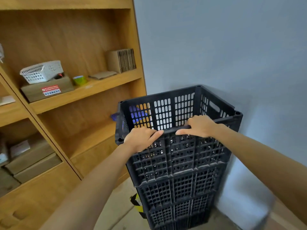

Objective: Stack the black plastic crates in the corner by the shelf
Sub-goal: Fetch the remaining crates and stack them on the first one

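Observation:
A stack of black perforated plastic crates stands in the corner between the wooden shelf and the grey wall. The top crate sits nested on the ones below, its inside open and empty. My left hand grips the near rim of the top crate towards its left end, fingers curled over the edge. My right hand grips the same rim further right, thumb on the outside. Both forearms reach in from the bottom of the view.
The shelf unit fills the left side and holds a white basket, cardboard boxes, a green tape roll and flat cardboard. Something blue lies on the shelf behind the crate. Yellow-black floor tape runs beside the stack.

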A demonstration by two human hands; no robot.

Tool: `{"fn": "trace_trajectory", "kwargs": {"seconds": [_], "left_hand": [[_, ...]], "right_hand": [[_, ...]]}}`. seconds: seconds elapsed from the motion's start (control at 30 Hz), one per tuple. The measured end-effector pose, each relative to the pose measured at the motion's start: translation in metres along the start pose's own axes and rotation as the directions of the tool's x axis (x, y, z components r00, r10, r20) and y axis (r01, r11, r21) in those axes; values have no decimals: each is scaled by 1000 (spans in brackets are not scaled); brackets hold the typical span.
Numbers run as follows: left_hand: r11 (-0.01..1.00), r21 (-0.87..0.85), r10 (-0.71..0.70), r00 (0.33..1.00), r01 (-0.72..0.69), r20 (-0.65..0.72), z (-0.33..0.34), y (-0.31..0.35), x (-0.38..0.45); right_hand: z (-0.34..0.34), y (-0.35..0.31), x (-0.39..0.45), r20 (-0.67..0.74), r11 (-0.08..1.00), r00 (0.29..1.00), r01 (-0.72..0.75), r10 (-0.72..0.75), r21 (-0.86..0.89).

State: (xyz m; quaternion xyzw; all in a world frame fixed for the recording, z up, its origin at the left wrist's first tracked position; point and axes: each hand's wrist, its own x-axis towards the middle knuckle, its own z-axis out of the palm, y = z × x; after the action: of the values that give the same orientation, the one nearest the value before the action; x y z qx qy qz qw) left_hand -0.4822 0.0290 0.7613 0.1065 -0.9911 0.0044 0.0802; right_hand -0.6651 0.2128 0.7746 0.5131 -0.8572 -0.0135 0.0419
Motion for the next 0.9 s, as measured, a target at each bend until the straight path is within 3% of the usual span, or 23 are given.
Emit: {"fn": "trace_trajectory", "kwargs": {"seconds": [0.1,0.2,0.3,0.53,0.73,0.9], "left_hand": [[1000,11,-2,1000,2,23,-4,3,-5],[973,231,-8,998,-7,67,-11,11,-18],[964,266,-3,997,-19,82,-7,15,-22],[949,279,162,986,-147,-31,0,3,-21],[969,163,216,957,-185,-194,12,-8,-19],[960,160,261,942,-230,-211,13,-12,-19]], "right_hand": [[4,-5,-2,-33,999,999,-40,40,-12],[10,-5,-2,-107,995,993,-57,48,-81],[16,-8,-4,-161,988,985,-89,69,-125],[21,-25,-29,-217,969,956,-223,196,-109],[23,-31,-35,-254,955,945,-251,206,-157],[23,-35,-35,-262,946,938,-277,227,-170]]}}
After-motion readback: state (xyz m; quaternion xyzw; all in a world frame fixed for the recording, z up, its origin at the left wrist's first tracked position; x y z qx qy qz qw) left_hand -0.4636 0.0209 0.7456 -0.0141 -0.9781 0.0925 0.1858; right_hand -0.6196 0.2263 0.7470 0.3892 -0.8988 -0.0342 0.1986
